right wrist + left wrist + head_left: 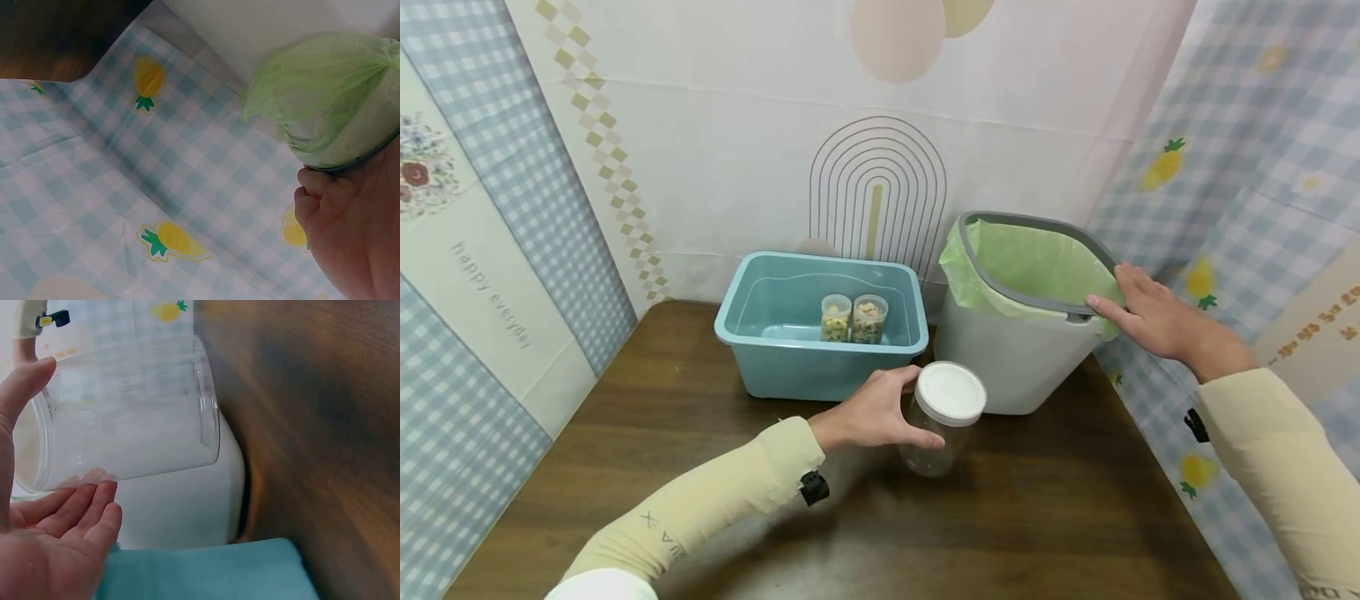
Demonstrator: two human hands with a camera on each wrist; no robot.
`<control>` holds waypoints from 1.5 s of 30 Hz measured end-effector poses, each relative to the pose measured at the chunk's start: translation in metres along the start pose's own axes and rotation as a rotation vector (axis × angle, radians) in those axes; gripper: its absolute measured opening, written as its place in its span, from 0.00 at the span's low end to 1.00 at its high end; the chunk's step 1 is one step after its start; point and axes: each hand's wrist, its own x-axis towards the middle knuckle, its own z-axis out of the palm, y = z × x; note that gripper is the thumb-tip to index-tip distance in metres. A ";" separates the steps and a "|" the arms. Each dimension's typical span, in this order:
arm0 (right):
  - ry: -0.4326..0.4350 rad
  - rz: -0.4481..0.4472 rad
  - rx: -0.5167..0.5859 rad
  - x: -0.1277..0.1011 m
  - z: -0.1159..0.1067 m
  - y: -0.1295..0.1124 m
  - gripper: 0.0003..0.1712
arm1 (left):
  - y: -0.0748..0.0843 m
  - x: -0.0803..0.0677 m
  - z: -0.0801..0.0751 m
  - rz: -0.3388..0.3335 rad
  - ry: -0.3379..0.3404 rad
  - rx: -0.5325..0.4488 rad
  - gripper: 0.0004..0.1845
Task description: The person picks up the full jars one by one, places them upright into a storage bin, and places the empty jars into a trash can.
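Note:
My left hand [880, 412] grips a clear, empty plastic jar [942, 433] with a white lid [951, 393], held slightly tilted just over the dark wooden table [1015, 517]. In the left wrist view the thumb and fingers [81, 506] wrap the jar [125, 419]. My right hand [1150, 317] holds the right corner of the grey rim of a white waste bin [1015, 358] lined with a green bag [1037, 258]. The right wrist view shows its curled fingers [312, 194] under the bagged rim [325, 94].
A teal plastic tub [775, 350] stands left of the bin, against the back wall. Inside it are two small clear jars [836, 317] [869, 318] filled with food. Patterned cloth walls close in the table at the left, back and right.

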 end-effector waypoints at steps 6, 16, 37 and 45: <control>0.000 -0.002 -0.003 -0.001 -0.001 0.001 0.57 | 0.019 0.003 -0.019 0.022 -0.024 -0.025 0.43; -0.010 -0.012 -0.007 0.001 -0.001 0.001 0.56 | 0.053 0.012 -0.056 0.036 -0.043 -0.031 0.44; -0.005 -0.018 -0.010 0.001 0.002 0.001 0.56 | 0.136 0.061 -0.131 0.134 0.020 -0.024 0.40; 0.008 -0.024 -0.016 0.002 0.001 0.000 0.56 | 0.155 0.086 -0.144 0.109 0.015 0.037 0.41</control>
